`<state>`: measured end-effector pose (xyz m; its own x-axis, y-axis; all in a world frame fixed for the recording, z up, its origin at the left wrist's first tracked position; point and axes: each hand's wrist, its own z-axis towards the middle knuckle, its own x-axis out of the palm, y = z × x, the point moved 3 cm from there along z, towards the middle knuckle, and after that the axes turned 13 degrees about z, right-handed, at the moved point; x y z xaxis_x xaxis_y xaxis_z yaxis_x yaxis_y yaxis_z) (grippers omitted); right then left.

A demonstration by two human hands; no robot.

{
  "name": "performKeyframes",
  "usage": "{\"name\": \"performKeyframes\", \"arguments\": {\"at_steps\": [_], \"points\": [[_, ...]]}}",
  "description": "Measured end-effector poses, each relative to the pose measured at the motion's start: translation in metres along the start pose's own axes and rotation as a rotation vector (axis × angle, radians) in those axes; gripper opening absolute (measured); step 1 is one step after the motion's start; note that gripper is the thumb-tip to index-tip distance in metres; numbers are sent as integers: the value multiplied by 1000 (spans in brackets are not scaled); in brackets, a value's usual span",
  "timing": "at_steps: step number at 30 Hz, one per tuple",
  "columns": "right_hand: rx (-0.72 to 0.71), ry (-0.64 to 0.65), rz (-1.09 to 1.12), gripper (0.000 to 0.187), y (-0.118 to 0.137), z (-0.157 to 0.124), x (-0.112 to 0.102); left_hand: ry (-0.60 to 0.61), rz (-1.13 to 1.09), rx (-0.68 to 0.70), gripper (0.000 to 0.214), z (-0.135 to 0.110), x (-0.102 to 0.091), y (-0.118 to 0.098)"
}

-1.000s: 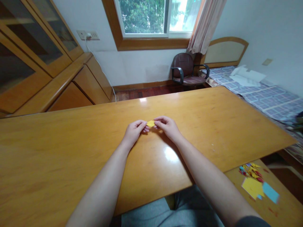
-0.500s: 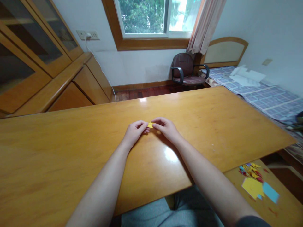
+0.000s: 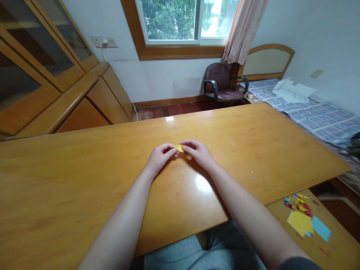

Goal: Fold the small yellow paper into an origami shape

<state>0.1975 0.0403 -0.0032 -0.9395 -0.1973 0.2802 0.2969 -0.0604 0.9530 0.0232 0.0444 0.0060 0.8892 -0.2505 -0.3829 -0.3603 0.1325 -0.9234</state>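
A small yellow piece of paper (image 3: 179, 147) sits pinched between both hands over the middle of a long wooden table (image 3: 84, 176). My left hand (image 3: 160, 156) grips its left end with curled fingers. My right hand (image 3: 197, 152) pinches its right end, fingertips nearly meeting the left ones. Most of the paper is hidden by the fingers.
A lower stool or side table (image 3: 334, 247) at the bottom right carries yellow and blue paper sheets (image 3: 305, 224) and several small folded pieces (image 3: 297, 202). Beyond the table stand a dark office chair (image 3: 221, 84), a bed (image 3: 317, 112) and wooden cabinets (image 3: 50, 75).
The two hands have drawn closer together, so less of the yellow paper shows between the fingertips than a second ago.
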Motion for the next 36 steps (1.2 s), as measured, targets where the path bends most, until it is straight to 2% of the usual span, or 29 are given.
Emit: {"name": "performKeyframes", "arguments": {"at_steps": [22, 36], "points": [[-35, 21, -37, 19, 0, 0, -1, -33, -122, -18, 28, 1, -1, 7], [-63, 34, -127, 16, 5, -1, 0, -50, -81, -12, 24, -1, -3, 2]]}}
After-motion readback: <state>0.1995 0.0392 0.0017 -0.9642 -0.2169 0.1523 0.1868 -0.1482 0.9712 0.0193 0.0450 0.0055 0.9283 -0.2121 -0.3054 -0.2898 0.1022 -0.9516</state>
